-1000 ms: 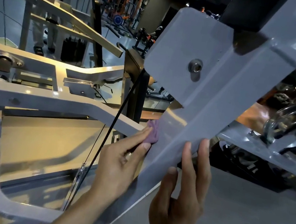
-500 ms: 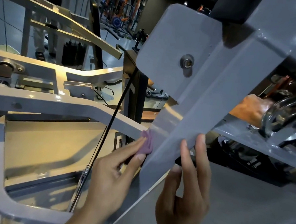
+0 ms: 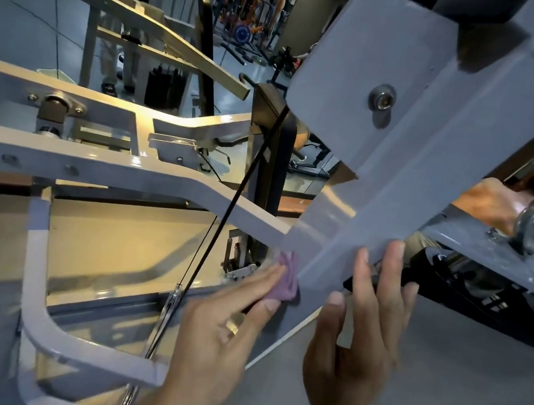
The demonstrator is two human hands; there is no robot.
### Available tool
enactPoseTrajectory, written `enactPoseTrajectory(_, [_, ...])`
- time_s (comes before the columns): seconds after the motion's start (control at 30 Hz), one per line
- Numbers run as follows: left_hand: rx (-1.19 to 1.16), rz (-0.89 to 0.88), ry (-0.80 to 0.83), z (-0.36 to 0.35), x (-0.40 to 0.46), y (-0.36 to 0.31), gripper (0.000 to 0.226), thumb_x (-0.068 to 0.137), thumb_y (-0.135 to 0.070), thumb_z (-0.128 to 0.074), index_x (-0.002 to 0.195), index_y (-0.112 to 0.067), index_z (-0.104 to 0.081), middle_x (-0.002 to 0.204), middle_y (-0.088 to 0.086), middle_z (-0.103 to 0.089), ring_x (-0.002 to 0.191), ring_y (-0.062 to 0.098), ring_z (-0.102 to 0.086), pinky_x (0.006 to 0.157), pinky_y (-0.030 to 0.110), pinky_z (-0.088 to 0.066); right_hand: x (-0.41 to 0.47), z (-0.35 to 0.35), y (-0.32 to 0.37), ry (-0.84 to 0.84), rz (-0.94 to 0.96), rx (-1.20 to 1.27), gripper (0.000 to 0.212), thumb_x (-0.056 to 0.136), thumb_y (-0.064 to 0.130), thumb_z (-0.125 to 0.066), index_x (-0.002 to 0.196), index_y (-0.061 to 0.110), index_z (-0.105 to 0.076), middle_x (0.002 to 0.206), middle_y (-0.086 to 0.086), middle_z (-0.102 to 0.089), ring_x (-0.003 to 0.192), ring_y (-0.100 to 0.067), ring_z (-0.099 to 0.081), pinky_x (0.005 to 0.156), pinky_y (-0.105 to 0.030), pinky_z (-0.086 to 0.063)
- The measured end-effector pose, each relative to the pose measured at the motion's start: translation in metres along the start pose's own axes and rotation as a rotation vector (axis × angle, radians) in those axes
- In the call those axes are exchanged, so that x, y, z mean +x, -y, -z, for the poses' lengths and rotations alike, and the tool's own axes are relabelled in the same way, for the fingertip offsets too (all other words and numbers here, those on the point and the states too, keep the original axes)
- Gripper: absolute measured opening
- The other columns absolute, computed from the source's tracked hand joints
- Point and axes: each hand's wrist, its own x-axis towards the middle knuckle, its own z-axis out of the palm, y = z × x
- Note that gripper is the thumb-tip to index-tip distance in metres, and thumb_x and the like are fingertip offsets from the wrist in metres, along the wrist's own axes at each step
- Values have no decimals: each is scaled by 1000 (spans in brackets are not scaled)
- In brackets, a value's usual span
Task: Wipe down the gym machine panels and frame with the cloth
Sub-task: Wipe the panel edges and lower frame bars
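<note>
1. A small purple cloth [image 3: 285, 279] was held bunched under the extended fingers of the left hand [image 3: 222, 327] and pressed against the lower edge of the slanted grey panel [image 3: 401, 174], just beside the white frame bar [image 3: 159, 172].
2. The right hand [image 3: 355, 347] was laid nearly flat on the panel, fingers straight, with nothing gripped.
3. The cloth was judged soft, light and easily crumpled; it would best be kept wadded under the fingertips.
4. The painted steel was judged rigid and glossy, likely slick.
5. Most of the cloth was hidden by the fingers, and the panel's top was cut off.
</note>
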Motion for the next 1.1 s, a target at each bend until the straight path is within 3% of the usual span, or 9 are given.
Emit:
enactPoseTrajectory(0.07, [16, -20, -2, 1, -4, 0, 42, 96, -34, -68, 133, -53, -60, 137, -24, -63, 132, 4, -58, 110, 29, -48, 0, -2, 1, -14, -12, 18, 42, 97, 3, -49, 139, 3, -53, 163, -5, -30, 152, -20, -33, 124, -54, -19])
enactPoseTrajectory(0.23, [-2, 25, -11, -4, 44, -4, 34, 97, -28, -67, 131, -30, -67, 132, -21, -66, 127, -4, -59, 103, 16, -48, -1, -4, 6, -23, -39, 28, 48, 94, -5, -53, 141, 2, -50, 161, -12, -30, 153, -20, -31, 125, -53, -17])
enactPoseTrajectory(0.33, [-16, 23, -4, -4, 39, -2, 34, 98, -23, -68, 132, -28, -67, 132, -20, -66, 127, -5, -58, 100, 14, -49, -2, -3, 6, -13, -24, 26, 50, 93, -7, -53, 142, 1, -49, 161, -12, -30, 153, -21, -30, 125, -52, -16])
enactPoseTrajectory(0.5, [-34, 35, -21, 4, -5, 7, 37, 96, -24, -69, 125, -47, -65, 131, -26, -65, 128, -1, -60, 93, 15, -53, -3, -5, 5, -15, -24, 28, 49, 94, -5, -55, 142, 1, -49, 160, -16, -31, 153, -25, -32, 124, -55, -17])
enactPoseTrajectory(0.57, [-39, 57, -24, 0, 10, 13, 35, 98, -23, -69, 128, -40, -65, 132, -23, -65, 129, -2, -58, 100, 15, -50, -3, -5, 6, -12, -32, 26, 48, 95, -4, -54, 142, 0, -50, 160, -17, -31, 152, -25, -32, 124, -56, -17])
enactPoseTrajectory(0.73, [-59, 94, -32, -11, 56, 22, 33, 102, -13, -64, 135, -17, -66, 137, -9, -66, 132, 3, -57, 113, 37, -48, -3, -1, 7, 20, -37, 43, 48, 96, -3, -53, 144, 1, -49, 162, -15, -29, 153, -26, -31, 124, -58, -17])
enactPoseTrajectory(0.97, [5, 133, -39, 8, -15, 32, 35, 96, -25, -69, 129, -39, -66, 129, -25, -66, 121, -3, -64, 96, 22, -55, -3, -4, 9, 8, -60, 48, 46, 95, -5, -53, 141, -3, -51, 160, -19, -30, 155, -23, -26, 124, -62, -16])
enactPoseTrajectory(1.03, [-2, 144, -26, 8, -1, 35, 34, 97, -25, -69, 127, -39, -67, 128, -26, -66, 123, -4, -62, 101, 20, -52, -3, -7, 9, 1, -67, 57, 45, 95, -4, -53, 140, -5, -51, 160, -21, -30, 155, -22, -26, 124, -64, -16])
enactPoseTrajectory(1.1, [-9, 155, -21, 4, 28, 39, 32, 100, -21, -68, 129, -34, -68, 130, -21, -67, 127, -1, -60, 109, 29, -50, -3, -7, 10, 5, -75, 59, 45, 96, -4, -53, 141, -6, -50, 160, -21, -29, 155, -22, -26, 123, -65, -16])
